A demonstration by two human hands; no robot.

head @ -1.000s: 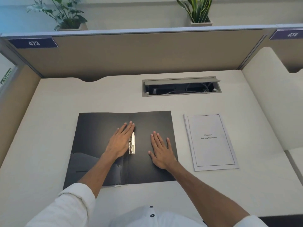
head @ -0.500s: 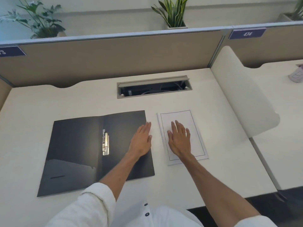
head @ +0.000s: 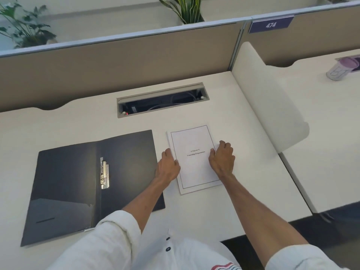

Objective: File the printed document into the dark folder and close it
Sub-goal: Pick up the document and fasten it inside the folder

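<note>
The dark folder (head: 68, 184) lies open and flat on the white desk, its metal clip (head: 104, 173) along the spine. To its right lies the printed document (head: 192, 166), a white stapled stack with a bordered title page. My left hand (head: 168, 166) sits at the document's left edge, fingers curled against it. My right hand (head: 223, 159) sits at the right edge, fingers curled over the rim. The document is still flat on the desk.
An open cable tray (head: 162, 100) is set into the desk behind the document. A beige partition (head: 116, 61) closes the back. A white side divider (head: 268, 106) stands on the right. A cup (head: 341, 69) stands on the neighbouring desk.
Both hands left the folder and moved right to the document. From lying flat, they have shifted to its left and right edges. The view has turned to the right.
</note>
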